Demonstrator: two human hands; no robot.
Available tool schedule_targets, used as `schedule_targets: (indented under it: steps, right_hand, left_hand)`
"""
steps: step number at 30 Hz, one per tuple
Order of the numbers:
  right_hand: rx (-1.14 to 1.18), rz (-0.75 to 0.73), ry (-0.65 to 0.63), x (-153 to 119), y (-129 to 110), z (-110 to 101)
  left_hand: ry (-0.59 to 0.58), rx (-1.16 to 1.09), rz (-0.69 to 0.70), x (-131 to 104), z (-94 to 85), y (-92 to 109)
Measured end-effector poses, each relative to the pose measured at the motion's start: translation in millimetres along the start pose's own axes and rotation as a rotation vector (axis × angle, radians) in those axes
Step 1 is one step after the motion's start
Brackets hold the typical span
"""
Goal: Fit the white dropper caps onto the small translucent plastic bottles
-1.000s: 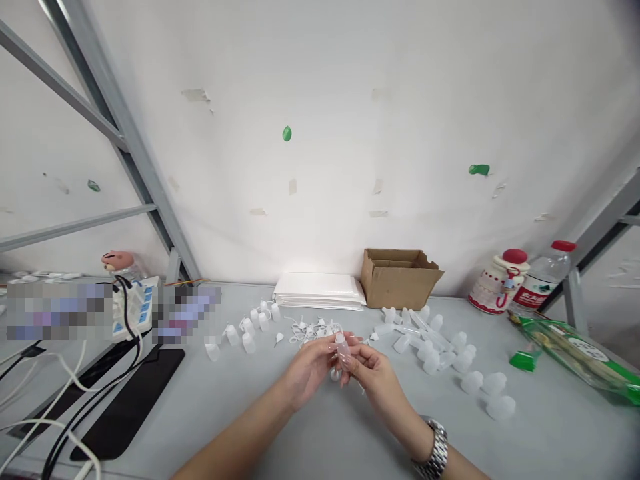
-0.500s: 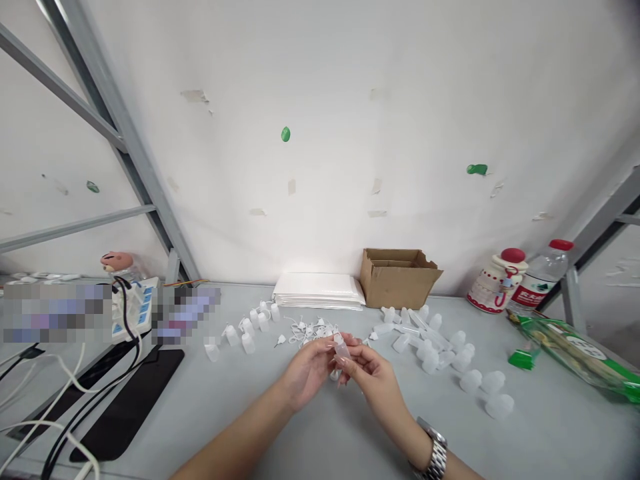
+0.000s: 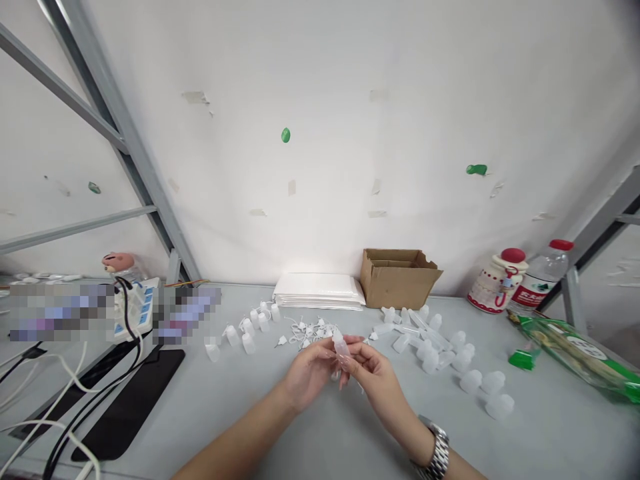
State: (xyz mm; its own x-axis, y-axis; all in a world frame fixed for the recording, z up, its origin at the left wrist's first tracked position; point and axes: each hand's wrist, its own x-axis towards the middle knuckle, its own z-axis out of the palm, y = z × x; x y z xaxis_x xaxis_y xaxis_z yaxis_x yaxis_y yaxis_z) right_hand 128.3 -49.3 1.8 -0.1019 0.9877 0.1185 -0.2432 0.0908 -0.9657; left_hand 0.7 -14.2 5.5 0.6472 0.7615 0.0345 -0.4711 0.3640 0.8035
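Observation:
Between both hands, above the grey table, a small translucent plastic bottle [image 3: 341, 345] is tilted with its narrow neck up and to the left. My left hand [image 3: 313, 373] has its fingers closed around the left side of it. The thumb of my right hand [image 3: 373, 369] presses on the bottle's front, the other fingers curling behind. Just beyond the hands lies a pile of white stoppers with thin straps [image 3: 310, 330]. Capped small bottles [image 3: 249, 343] stand in a loose group to the left. Loose translucent bottles [image 3: 430, 357] lie and stand on the right.
A cardboard box [image 3: 403, 280] and a stack of white envelopes [image 3: 319, 291] sit against the wall. At right are a red-lidded flask [image 3: 493, 283], a water bottle [image 3: 543, 277] and a green snack packet [image 3: 583, 353]. Cables [image 3: 75, 380] and a black flat pad [image 3: 133, 403] occupy the left.
The fingertips have shifted slightly around the small bottle, and its neck now shows more clearly above them. Both hands stay in nearly the same place. Nothing on the table has moved.

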Motion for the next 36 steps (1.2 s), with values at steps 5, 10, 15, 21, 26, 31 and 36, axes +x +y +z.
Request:
schedule_targets:
  steps: [5, 10, 15, 21, 26, 31, 36]
  right_hand:
    - [-0.056, -0.027, 0.062, 3, 5, -3]
    - [-0.241, -0.076, 0.130, 1, 11, -4]
    - [-0.552, -0.194, 0.205, -4, 12, -3]
    - [-0.702, -0.334, 0.253, -7, 16, -3]
    - [-0.679, -0.384, 0.274, -8, 17, -3]
    - [-0.346, -0.088, 0.147, -4, 10, -2]
    - [-0.005, 0.039, 0.016, 1, 6, -2]
  left_hand:
    - [0.056, -0.020, 0.070, -3, 2.8, 9]
    - [0.070, 0.026, 0.109, -3, 6.4, 11]
    - [0.124, 0.082, 0.101, -3, 6.2, 8]
    - [0.146, 0.058, 0.068, -3, 1.2, 5]
    - [0.101, -0.016, 0.018, -2, 0.3, 2]
    - [0.094, -0.090, -0.010, -1, 2.1, 1]
    - [0.068, -0.083, -0.039, 0, 0.7, 1]
